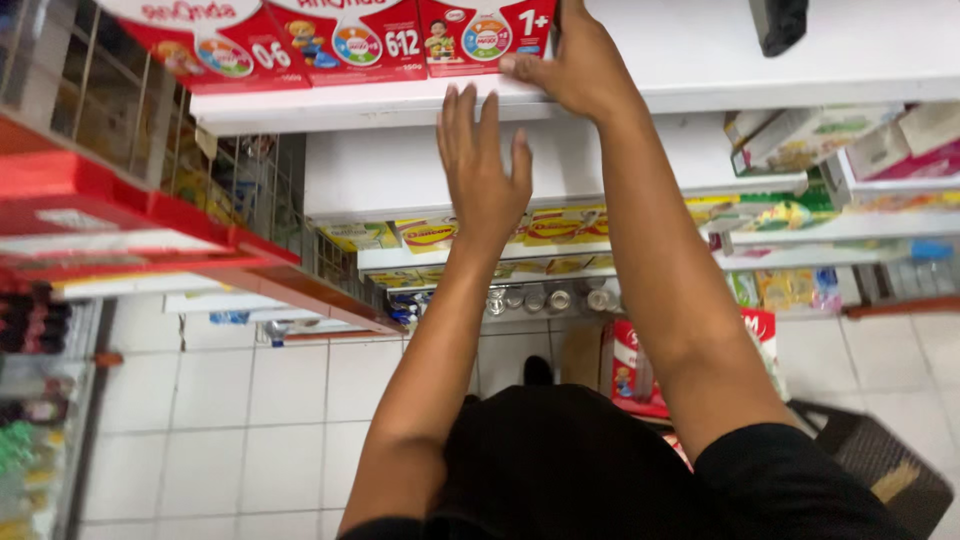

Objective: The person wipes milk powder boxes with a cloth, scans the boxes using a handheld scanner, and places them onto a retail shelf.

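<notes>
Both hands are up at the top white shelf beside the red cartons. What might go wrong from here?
The right hand grips the end red carton, which stands at the white shelf's front edge; a nudge might tip it off. The left hand hovers open and supports nothing, so a falling carton could strike the yellow packs below.

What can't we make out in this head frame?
- Right hand: fingertips hidden behind the red box it touches; the grip can't be judged.
- Red boxes: tops cut off by the upper edge.
- Dark object on the top shelf: cut off by the upper edge, kind unclear.
- Cans on the low shelf: too small, partly behind the left hand's forearm.
- Floor box: mostly behind the right arm.
</notes>
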